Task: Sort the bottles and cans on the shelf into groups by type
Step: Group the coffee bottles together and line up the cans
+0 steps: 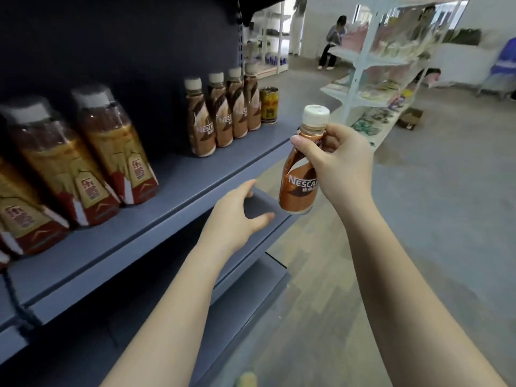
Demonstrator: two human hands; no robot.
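The right hand [339, 160] grips a coffee bottle [300, 174] by its neck, off the shelf [178, 188] edge, the left hand [237, 216] open at eight o'clock; squeezing it in could topple the row [223, 113] at eleven o'clock.

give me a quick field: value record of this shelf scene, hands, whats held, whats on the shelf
right hand: grips a brown coffee bottle by its neck, upright, off the shelf
left hand: open, empty, over the shelf edge
coffee row: four matching brown bottles, standing at the far end
gold can: one, beside that row
red-gold bottles: at least three, near end, white caps
background: white racks, a seated person, blurred
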